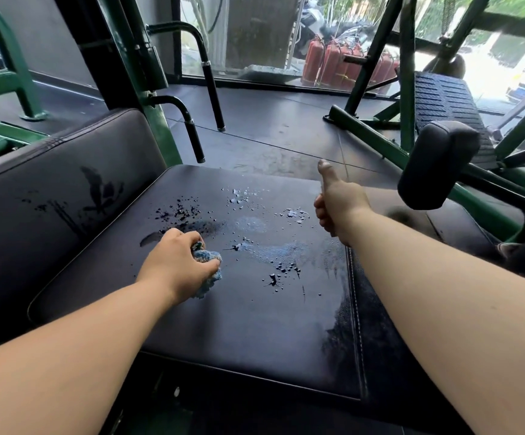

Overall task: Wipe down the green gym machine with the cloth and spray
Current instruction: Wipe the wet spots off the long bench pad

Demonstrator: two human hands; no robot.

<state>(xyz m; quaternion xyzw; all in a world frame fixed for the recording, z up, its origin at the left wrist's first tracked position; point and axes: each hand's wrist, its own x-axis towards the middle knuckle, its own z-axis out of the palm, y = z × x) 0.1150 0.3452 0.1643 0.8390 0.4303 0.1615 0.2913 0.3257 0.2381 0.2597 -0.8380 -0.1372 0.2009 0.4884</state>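
Seat pad (239,334), spray droplets (239,196), blue cloth (208,261)

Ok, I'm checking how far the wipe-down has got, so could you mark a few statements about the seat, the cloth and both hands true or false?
1. The left hand grips a blue cloth on the seat pad. True.
2. The seat pad is dry. False: droplets are scattered across it.
3. The right hand lies flat on the pad. False: its fingers are curled and its thumb points up, over the pad's right edge.
4. Red fire extinguishers stand beyond the glass. True.
5. The backrest is spotless. False: it shows dark wet marks.
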